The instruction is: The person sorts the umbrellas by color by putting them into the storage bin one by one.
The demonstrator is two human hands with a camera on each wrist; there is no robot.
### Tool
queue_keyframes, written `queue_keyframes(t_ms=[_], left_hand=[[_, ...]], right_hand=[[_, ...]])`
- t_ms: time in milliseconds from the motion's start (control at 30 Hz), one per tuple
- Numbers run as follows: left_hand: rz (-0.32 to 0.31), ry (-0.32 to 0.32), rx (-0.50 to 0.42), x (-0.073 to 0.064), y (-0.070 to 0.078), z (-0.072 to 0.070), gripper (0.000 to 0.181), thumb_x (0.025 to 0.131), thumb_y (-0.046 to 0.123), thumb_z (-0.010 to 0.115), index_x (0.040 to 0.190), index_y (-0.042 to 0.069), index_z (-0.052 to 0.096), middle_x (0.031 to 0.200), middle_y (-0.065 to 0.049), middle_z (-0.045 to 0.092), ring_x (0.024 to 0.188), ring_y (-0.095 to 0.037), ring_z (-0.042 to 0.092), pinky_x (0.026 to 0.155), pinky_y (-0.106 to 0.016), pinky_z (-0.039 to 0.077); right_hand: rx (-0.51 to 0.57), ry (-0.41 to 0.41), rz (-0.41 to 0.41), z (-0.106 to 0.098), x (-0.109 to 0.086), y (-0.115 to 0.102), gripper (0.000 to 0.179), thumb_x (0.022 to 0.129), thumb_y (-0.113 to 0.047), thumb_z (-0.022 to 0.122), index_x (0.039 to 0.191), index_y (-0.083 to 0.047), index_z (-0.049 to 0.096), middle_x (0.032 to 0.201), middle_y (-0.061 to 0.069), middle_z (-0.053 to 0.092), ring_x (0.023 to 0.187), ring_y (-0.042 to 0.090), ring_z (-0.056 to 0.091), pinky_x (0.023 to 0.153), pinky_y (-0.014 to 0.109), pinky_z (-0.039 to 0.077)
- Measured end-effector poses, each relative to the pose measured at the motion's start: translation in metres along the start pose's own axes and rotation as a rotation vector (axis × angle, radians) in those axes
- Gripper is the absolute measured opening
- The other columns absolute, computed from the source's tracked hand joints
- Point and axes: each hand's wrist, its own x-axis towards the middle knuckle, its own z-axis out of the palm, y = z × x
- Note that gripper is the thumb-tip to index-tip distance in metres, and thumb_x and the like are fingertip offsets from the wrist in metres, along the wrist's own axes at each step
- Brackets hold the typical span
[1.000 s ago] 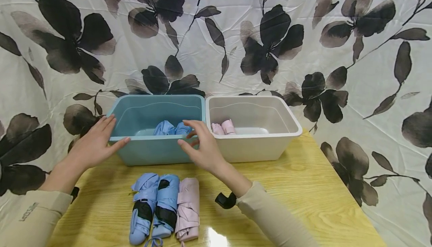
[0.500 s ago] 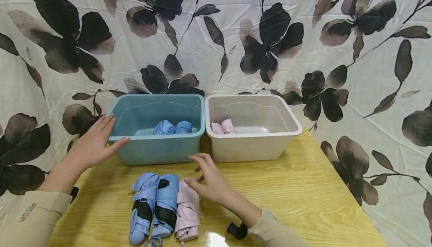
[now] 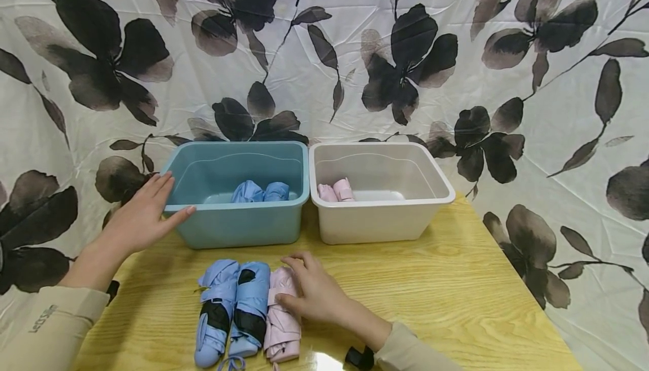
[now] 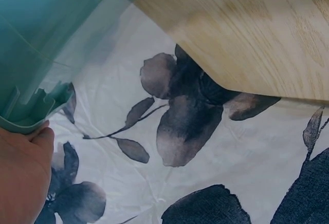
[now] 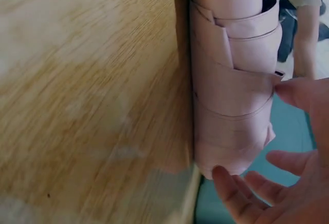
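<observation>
Right hand [image 3: 316,292] wide, thumb and fingers apart about the bin-side end of the pink umbrella [image 3: 284,331]; nothing gripped, can't confirm contact. Landmark: blue bin [image 3: 238,227]. Umbrella lies on the bench [image 3: 431,286] on the bin's near side, long axis pointing from bin toward the person, just left of the right hand's palm. Right hand is the nearer one; left hand [image 3: 137,213] rests at the bin's left rim, fingers straight. Two blue umbrellas [image 3: 249,303] [image 3: 215,314] also on the bin's near side, side by side left of the pink one.

Containers: blue bin holds two blue bundles [image 3: 247,192] [image 3: 276,192]. White bin [image 3: 375,222], right beside it, holds two pink bundles [image 3: 327,193] [image 3: 343,191].
</observation>
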Motion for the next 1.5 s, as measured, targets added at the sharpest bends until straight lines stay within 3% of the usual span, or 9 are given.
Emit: queue_keyframes(t_ms=[333,567,767,967,1500], left_hand=[[-0.004,-0.003,0.010,0.001,0.003,0.001,0.098,0.103,0.059,0.054,0.159,-0.014,0.021,0.168,-0.032,0.017,0.156,-0.051,0.010,0.118,-0.072,0.020],[0.002,0.008,0.013,0.001,0.004,0.000,0.098,0.102,0.059,0.055,0.158,-0.014,0.023,0.167,-0.032,0.019,0.156,-0.051,0.012,0.118,-0.072,0.021],[0.005,0.010,0.015,0.002,0.004,0.000,0.097,0.102,0.059,0.055,0.158,-0.014,0.023,0.167,-0.032,0.019,0.155,-0.051,0.012,0.118,-0.072,0.022],[0.002,0.015,0.008,0.001,0.002,0.000,0.097,0.103,0.058,0.054,0.158,-0.015,0.023,0.167,-0.032,0.019,0.155,-0.052,0.012,0.117,-0.073,0.021],[0.007,0.026,0.002,-0.001,0.001,0.000,0.097,0.102,0.058,0.055,0.158,-0.015,0.024,0.167,-0.033,0.020,0.155,-0.053,0.013,0.118,-0.072,0.020]], right_hand=[[0.035,-0.111,0.074,0.006,0.000,0.002,0.079,0.094,-0.060,0.068,0.157,-0.016,0.047,0.150,0.007,0.051,0.133,0.028,0.055,0.105,0.046,0.052],[0.092,-0.135,0.102,0.009,0.003,0.003,0.092,0.087,-0.064,0.074,0.159,-0.016,0.043,0.148,0.009,0.050,0.124,0.027,0.061,0.100,0.041,0.054],[0.213,-0.086,0.136,0.009,0.004,0.002,0.091,0.079,-0.048,0.086,0.154,-0.013,0.049,0.136,0.007,0.054,0.113,0.018,0.060,0.096,0.034,0.054],[0.326,-0.031,0.139,0.014,0.000,0.006,0.089,0.077,-0.039,0.089,0.153,-0.013,0.050,0.137,0.003,0.054,0.118,0.016,0.057,0.102,0.035,0.051],[0.523,0.136,-0.018,0.001,-0.011,-0.002,0.087,0.074,-0.011,0.093,0.151,-0.017,0.052,0.149,0.002,0.047,0.110,0.014,0.056,0.086,0.025,0.056]])
